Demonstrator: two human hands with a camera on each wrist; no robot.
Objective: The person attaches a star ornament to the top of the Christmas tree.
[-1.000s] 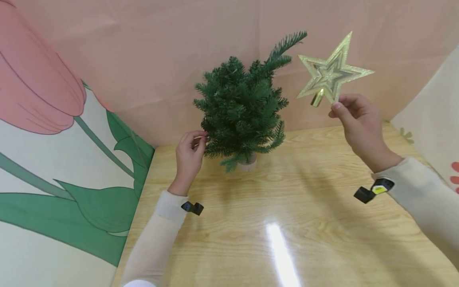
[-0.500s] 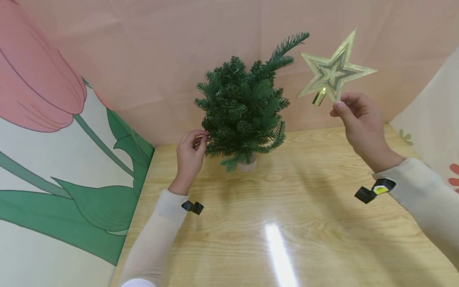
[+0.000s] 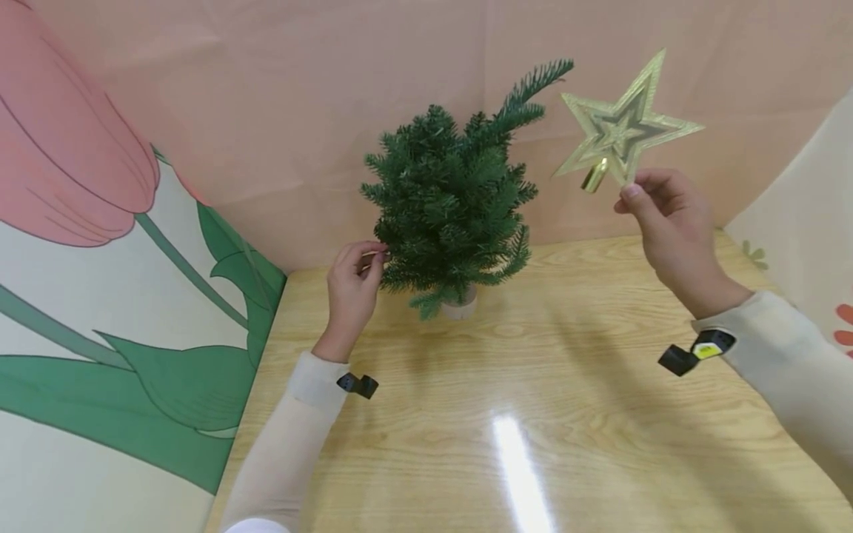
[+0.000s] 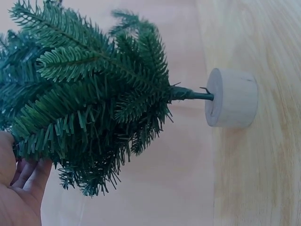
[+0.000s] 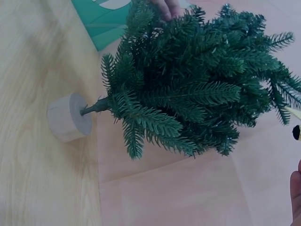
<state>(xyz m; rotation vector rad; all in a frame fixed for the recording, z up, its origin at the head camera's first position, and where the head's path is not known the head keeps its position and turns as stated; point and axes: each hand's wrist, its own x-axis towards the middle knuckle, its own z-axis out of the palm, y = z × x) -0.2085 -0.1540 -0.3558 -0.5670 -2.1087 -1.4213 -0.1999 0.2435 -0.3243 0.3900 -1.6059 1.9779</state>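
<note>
Slightly up and rightward since a second ago: our gold star (image 3: 620, 133), held well right of the green tree (image 3: 446, 196), apart from it | our right grip (image 3: 676, 233) pinches one lower point | our left grip (image 3: 353, 285) pinches foliage | tree upright, its wooden base (image 4: 240, 99) on our bench (image 3: 413, 444)
</note>
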